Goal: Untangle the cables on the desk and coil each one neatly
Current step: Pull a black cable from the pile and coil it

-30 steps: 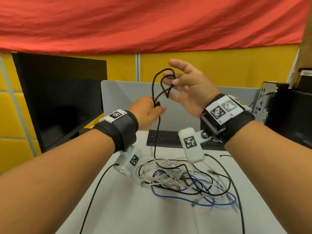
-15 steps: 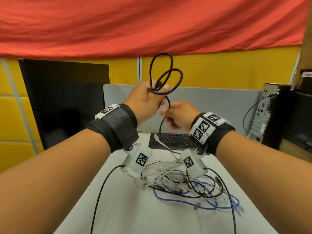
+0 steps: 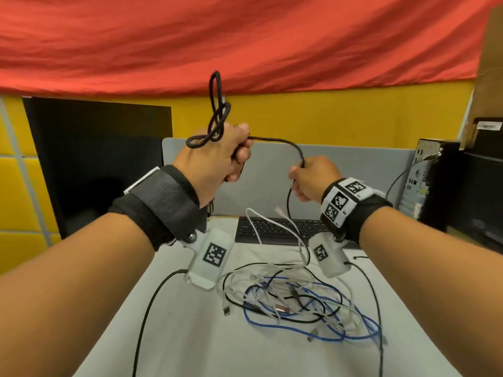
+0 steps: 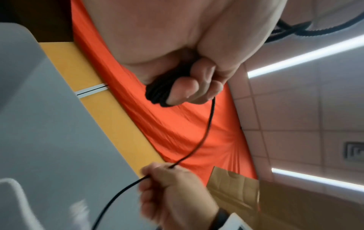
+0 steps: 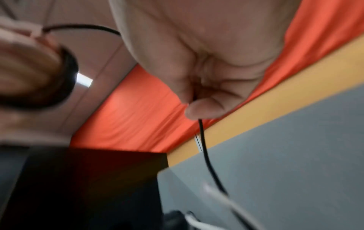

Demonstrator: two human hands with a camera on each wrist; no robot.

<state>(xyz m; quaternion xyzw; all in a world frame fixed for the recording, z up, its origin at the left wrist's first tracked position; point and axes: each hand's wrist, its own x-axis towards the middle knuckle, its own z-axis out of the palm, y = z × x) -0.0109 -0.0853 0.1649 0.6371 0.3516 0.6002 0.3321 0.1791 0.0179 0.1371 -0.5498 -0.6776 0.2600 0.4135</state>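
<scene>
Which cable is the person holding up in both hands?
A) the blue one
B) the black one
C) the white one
B: the left hand grips loops of the black cable, and the right hand pinches the same cable further along, while the blue cable lies in the tangle on the desk.

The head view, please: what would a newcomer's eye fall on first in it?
First, the raised left hand gripping loops of black cable that stand up against the red cloth. The same cable arcs across to the right hand, which pinches it lower down. Below them, a tangle of white, blue and black cables lies on the desk, in front of the keyboard.
</scene>
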